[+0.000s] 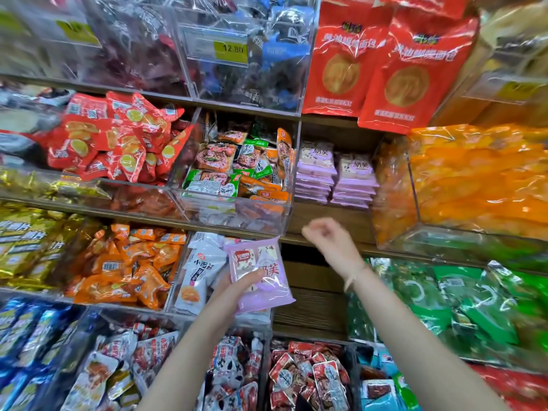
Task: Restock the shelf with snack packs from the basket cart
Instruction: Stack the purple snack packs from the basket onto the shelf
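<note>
Two stacks of purple snack packs (315, 173) stand on the wooden shelf (326, 222). Below these stacks, the left hand (228, 289) grips one purple pack (267, 292); the right hand (329, 241) is curled and empty.

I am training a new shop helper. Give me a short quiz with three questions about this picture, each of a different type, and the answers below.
1. Which colour is the pack in the left hand? A red, B purple, C green.
2. True or false: the right hand holds a pack too.
3. Fill in: the matching packs on the shelf lie in ___ stacks.
Key: 1 B; 2 false; 3 two.
</note>
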